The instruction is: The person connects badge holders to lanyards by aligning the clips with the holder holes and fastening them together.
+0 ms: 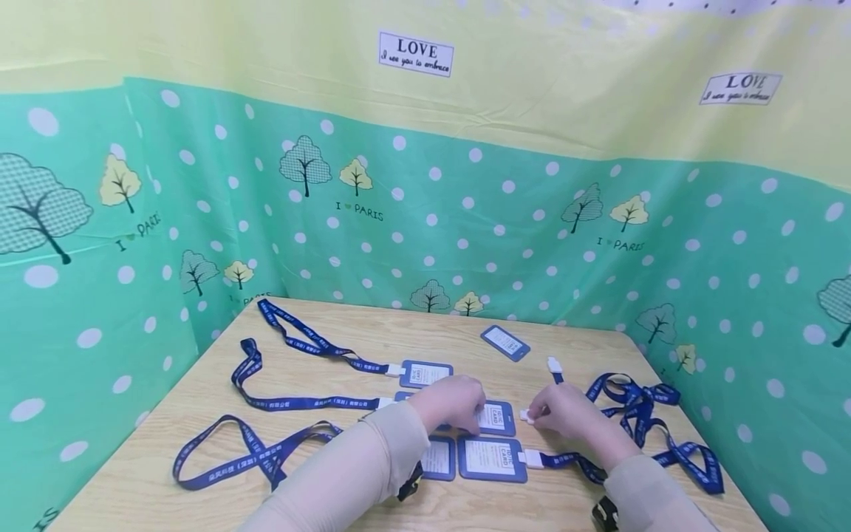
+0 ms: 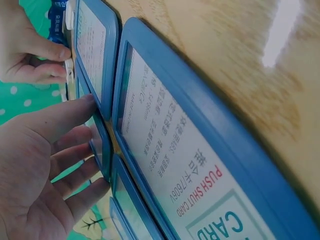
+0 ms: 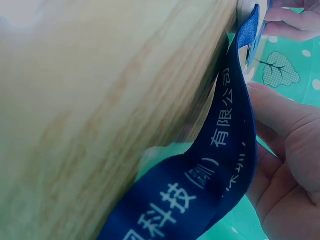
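Note:
My left hand (image 1: 455, 403) is at the left end of a blue-framed badge holder (image 1: 499, 418) in the middle row, thumb at one corner and fingertips at the other. In the left wrist view the left hand (image 2: 55, 165) grips that holder (image 2: 102, 142) by its end. My right hand (image 1: 573, 420) pinches the white clip (image 1: 527, 416) of a dark blue lanyard, just off the holder's right end. The lanyard strap (image 3: 227, 130) with white lettering runs past the right hand (image 3: 290, 145) in the right wrist view.
Nearest me, a badge holder (image 1: 492, 459) has its lanyard clipped on. Three lanyards, one a looped strap (image 1: 229, 473), lie to the left. A loose holder (image 1: 505, 343) and a white clip (image 1: 555, 364) lie farther back. Tangled lanyards (image 1: 638, 406) cover the right side.

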`<act>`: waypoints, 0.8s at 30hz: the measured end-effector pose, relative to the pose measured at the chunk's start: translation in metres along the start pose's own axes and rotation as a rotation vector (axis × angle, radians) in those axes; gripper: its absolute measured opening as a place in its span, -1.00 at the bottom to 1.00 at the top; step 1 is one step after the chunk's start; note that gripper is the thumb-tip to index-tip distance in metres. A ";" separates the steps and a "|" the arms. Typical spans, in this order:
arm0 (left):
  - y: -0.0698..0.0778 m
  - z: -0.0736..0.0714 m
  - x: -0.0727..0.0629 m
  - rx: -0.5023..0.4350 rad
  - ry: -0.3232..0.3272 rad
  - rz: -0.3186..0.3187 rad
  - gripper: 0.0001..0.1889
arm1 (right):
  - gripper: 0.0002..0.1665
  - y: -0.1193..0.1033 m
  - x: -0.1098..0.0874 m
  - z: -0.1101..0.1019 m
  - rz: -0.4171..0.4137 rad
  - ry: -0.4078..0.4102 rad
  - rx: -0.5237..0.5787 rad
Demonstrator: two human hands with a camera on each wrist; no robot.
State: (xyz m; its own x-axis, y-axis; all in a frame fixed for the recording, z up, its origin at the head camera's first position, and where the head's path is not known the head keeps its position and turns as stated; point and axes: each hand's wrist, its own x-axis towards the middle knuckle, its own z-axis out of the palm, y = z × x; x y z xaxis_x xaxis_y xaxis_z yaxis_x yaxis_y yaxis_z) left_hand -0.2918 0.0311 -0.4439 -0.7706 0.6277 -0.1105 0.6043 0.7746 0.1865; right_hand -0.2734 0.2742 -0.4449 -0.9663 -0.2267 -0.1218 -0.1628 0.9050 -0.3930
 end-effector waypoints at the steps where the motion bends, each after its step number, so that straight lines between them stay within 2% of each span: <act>1: 0.000 0.000 0.000 -0.002 0.000 -0.002 -0.67 | -0.79 0.000 0.000 0.000 -0.001 0.001 0.000; 11: -0.001 0.002 0.003 -0.026 0.006 -0.012 -0.65 | -0.78 -0.002 0.001 0.000 0.003 -0.026 0.005; 24: -0.001 0.000 0.000 -0.036 0.003 -0.026 -0.62 | -0.77 -0.008 0.002 -0.004 -0.071 -0.035 -0.107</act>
State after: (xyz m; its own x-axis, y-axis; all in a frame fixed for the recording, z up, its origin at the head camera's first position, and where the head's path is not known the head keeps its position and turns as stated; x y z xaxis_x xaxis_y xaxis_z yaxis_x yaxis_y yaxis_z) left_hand -0.2920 0.0303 -0.4442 -0.7863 0.6073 -0.1132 0.5765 0.7872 0.2189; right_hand -0.2745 0.2682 -0.4381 -0.9445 -0.3019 -0.1293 -0.2523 0.9191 -0.3028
